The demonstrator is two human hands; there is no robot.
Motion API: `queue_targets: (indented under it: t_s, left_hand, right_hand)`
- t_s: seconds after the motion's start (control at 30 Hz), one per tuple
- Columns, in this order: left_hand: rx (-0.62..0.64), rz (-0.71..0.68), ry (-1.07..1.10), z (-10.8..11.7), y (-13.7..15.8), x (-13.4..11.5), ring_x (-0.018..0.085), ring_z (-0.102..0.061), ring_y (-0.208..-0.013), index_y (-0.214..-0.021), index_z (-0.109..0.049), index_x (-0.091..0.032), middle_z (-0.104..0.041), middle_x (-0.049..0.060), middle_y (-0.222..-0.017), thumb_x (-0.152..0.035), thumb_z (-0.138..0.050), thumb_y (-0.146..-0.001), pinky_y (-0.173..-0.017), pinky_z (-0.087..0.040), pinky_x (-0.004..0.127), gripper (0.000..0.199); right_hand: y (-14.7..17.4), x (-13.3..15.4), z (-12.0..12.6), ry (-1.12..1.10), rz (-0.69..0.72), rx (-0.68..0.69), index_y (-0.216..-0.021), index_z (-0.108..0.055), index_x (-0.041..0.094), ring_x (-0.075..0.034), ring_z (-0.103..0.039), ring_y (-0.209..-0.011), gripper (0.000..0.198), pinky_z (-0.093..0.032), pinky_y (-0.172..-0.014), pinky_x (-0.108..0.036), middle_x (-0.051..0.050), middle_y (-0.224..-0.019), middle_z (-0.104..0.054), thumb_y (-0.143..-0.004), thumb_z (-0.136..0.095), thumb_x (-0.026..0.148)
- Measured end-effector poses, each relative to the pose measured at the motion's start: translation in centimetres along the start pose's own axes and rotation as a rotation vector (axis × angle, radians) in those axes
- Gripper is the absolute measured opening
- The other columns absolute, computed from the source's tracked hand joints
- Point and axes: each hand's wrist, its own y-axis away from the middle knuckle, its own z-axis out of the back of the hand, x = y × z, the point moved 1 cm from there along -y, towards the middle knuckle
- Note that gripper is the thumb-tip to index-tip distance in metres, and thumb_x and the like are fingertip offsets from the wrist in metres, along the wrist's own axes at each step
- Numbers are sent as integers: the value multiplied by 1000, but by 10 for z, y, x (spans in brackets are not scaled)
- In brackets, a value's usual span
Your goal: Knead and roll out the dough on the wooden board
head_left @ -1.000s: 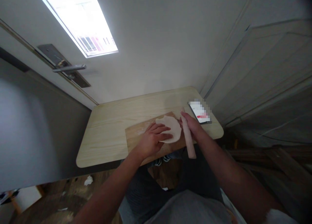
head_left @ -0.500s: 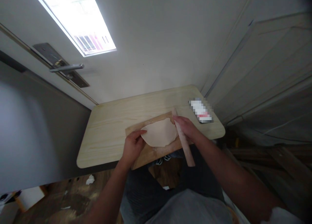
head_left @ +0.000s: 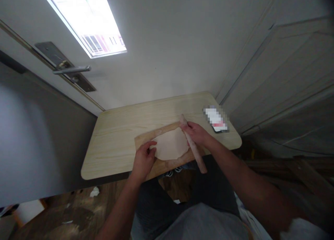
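A flat, pale sheet of dough lies on a wooden board, rounded in outline with an uneven edge. At its left edge my left hand pinches the dough between thumb and fingers. My right hand is closed around the upper part of a rolling pin. The pin lies slantwise along the dough's right edge, and its near end sticks out past the board and the table edge. Part of the board's left side is hidden under my left hand.
The board rests on a light wood-grain table with rounded corners. A phone, its screen blurred out, lies at the table's right. Behind stands a white door with a metal handle. Crumpled white paper is on the floor at left.
The rolling pin and my right hand have shifted slightly left, toward the dough. My left hand's fingers have closed further over the dough's left edge, and the sheet has shifted a little.
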Motion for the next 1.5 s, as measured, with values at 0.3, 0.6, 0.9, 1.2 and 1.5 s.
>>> queue_targets:
  t_s: [0.3,0.6,0.9,1.2,1.5]
  left_hand:
    - [15,50,-91,14,12,1,18,-65,-77,-103,-75,-23,-71,6,-97,-34,-61,-83,-78,-52,33,27]
    - [-130,-121,-366,20,19,-5,27,-63,-98,-110,-69,-23,-69,7,-102,-32,-65,-84,-87,-50,43,28]
    - [-42,-335,-350,13,-7,-10,25,-61,-111,-115,-67,-27,-70,3,-117,-23,-69,-83,-97,-47,43,32]
    - [-78,-326,-345,17,-8,1,26,-61,-111,-110,-72,-32,-72,2,-112,-33,-75,-81,-97,-46,45,29]
    - [-76,-279,-361,13,-8,0,26,-59,-112,-111,-72,-31,-72,3,-113,-34,-73,-83,-99,-44,46,29]
  right_hand:
    - [18,21,-46,931,302,-58,-132,-59,28,-27,-63,-103,48,-45,-83,-36,-9,-117,-69,-97,-42,56]
    - [23,9,-63,1042,469,-51,-134,-59,35,-28,-59,-103,42,-41,-87,-40,-9,-113,-65,-95,-51,50]
    - [31,13,-75,976,506,-36,-122,-66,29,-25,-60,-99,36,-42,-85,-39,-8,-110,-66,-90,-61,44]
    - [34,-25,-23,797,516,-215,-104,-70,20,-26,-61,-102,37,-47,-92,-40,-9,-104,-69,-80,-73,48]
    - [42,-43,7,703,547,-203,-98,-69,21,-25,-61,-101,27,-49,-93,-42,-8,-101,-68,-83,-70,43]
